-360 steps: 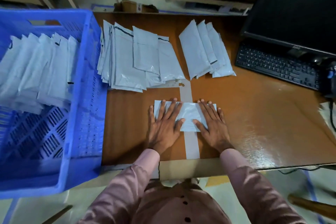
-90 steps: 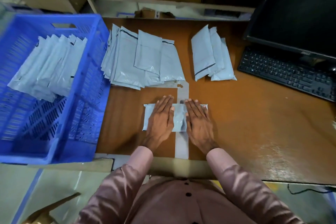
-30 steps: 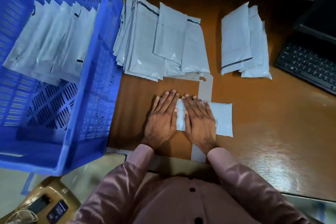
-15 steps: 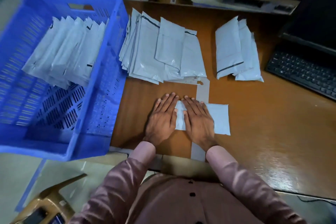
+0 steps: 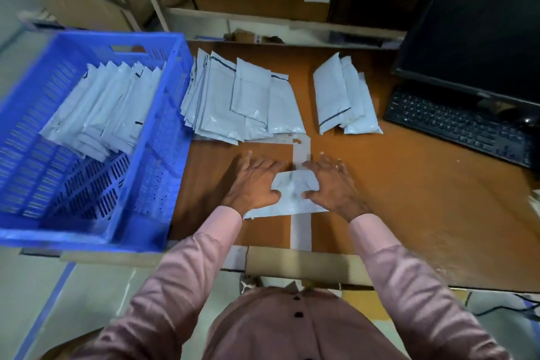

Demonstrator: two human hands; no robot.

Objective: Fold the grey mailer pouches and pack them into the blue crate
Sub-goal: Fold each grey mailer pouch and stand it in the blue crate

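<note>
I see the folded grey mailer pouch (image 5: pixel 292 194) between my left grip (image 5: pixel 253 183) and right grip (image 5: pixel 331 184), both pinching its ends.

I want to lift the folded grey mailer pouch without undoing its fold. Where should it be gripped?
Probably pinch the folded grey mailer pouch by its two short ends, coming in from both sides. It lies flat on the brown wooden table, and the left hand and right hand already flank it, thumbs on top.
</note>
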